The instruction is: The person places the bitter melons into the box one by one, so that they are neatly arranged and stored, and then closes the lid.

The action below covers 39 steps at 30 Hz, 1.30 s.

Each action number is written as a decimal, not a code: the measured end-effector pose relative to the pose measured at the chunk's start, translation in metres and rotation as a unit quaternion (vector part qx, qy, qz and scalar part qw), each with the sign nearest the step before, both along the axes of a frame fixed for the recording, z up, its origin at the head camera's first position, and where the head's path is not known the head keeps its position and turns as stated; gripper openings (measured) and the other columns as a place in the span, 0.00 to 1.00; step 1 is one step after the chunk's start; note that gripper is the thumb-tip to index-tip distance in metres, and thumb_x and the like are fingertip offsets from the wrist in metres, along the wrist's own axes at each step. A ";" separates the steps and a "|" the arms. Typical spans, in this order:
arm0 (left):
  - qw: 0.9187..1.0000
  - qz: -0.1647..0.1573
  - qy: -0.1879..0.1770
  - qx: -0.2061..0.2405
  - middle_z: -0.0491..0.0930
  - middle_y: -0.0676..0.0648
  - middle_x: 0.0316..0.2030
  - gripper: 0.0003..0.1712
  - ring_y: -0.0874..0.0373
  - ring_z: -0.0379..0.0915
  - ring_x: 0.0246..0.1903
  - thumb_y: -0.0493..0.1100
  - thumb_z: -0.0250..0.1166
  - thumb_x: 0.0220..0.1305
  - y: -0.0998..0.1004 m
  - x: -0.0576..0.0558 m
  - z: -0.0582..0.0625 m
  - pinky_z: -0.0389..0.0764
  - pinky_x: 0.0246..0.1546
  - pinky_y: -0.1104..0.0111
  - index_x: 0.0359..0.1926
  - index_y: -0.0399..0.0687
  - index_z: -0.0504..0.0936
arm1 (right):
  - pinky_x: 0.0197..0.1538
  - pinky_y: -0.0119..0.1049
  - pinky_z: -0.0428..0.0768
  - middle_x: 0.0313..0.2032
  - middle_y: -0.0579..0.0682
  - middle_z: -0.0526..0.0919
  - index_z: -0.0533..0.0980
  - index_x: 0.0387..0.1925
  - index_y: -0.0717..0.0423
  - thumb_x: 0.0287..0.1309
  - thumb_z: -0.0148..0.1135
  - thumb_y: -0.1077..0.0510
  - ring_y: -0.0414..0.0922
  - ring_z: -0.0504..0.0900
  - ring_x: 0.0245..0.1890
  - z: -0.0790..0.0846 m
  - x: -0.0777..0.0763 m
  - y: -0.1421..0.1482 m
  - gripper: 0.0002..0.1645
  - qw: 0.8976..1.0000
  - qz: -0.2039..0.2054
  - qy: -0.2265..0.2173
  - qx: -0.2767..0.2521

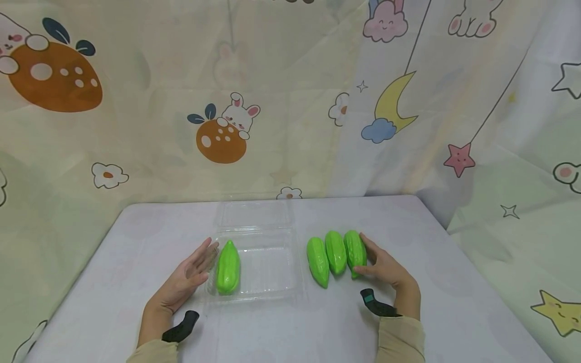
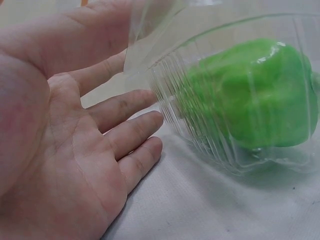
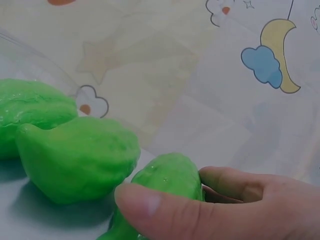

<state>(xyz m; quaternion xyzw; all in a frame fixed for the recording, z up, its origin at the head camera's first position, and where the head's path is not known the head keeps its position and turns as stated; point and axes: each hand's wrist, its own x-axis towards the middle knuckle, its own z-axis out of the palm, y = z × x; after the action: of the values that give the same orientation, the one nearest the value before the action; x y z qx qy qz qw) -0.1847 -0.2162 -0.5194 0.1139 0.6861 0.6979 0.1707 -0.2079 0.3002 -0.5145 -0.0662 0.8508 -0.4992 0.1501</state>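
A clear plastic clamshell box (image 1: 272,262) lies with its lid folded back on the table. One green toy bitter melon (image 1: 228,269) lies lengthwise at the box's left side. My left hand (image 1: 183,280) has its fingers extended, fingertips right at the ribbed wall of the box (image 2: 167,102). To the right of the box, a left bitter melon (image 1: 317,262), a middle bitter melon (image 1: 335,253) and a right bitter melon (image 1: 355,252) stand in a row. My right hand (image 1: 388,267) grips the right one, thumb at its near end and fingers along its far side.
The white-covered table (image 1: 331,327) reaches back to a cartoon-printed curtain (image 1: 290,126). Behind the box, its transparent lid (image 1: 254,214) lies near the table's back edge. Dark straps (image 1: 181,326) sit on both wrists.
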 end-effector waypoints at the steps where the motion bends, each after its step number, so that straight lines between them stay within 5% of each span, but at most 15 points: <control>1: 1.000 0.000 0.000 0.003 0.44 0.49 0.75 0.50 0.51 0.35 0.74 0.39 0.62 0.62 0.000 0.000 0.000 0.51 0.67 0.70 0.75 0.57 0.40 | 0.72 0.58 0.45 0.75 0.58 0.40 0.40 0.75 0.53 0.45 0.74 0.51 0.61 0.41 0.74 0.000 0.000 0.000 0.66 1.000 0.000 0.000 0.001; 7: 1.000 -0.009 0.002 0.026 0.41 0.46 0.76 0.50 0.48 0.33 0.74 0.38 0.62 0.62 0.000 0.000 -0.001 0.58 0.59 0.85 0.75 0.55 0.39 | 0.72 0.58 0.47 0.75 0.59 0.42 0.41 0.75 0.55 0.46 0.74 0.50 0.61 0.43 0.74 0.001 0.001 0.000 0.65 1.000 -0.004 0.009 0.015; 39: 1.000 -0.003 0.003 0.008 0.42 0.49 0.76 0.49 0.51 0.35 0.75 0.38 0.61 0.63 -0.001 0.000 -0.003 0.56 0.61 0.82 0.75 0.59 0.40 | 0.68 0.62 0.57 0.74 0.61 0.43 0.42 0.75 0.51 0.49 0.71 0.47 0.63 0.52 0.71 0.009 0.003 -0.003 0.62 0.999 -0.026 -0.011 0.044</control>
<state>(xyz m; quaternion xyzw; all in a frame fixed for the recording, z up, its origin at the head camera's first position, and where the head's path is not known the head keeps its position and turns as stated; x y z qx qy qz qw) -0.1852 -0.2173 -0.5225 0.1195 0.6810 0.7023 0.1698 -0.2046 0.2977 -0.5052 -0.0317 0.8719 -0.4653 0.1494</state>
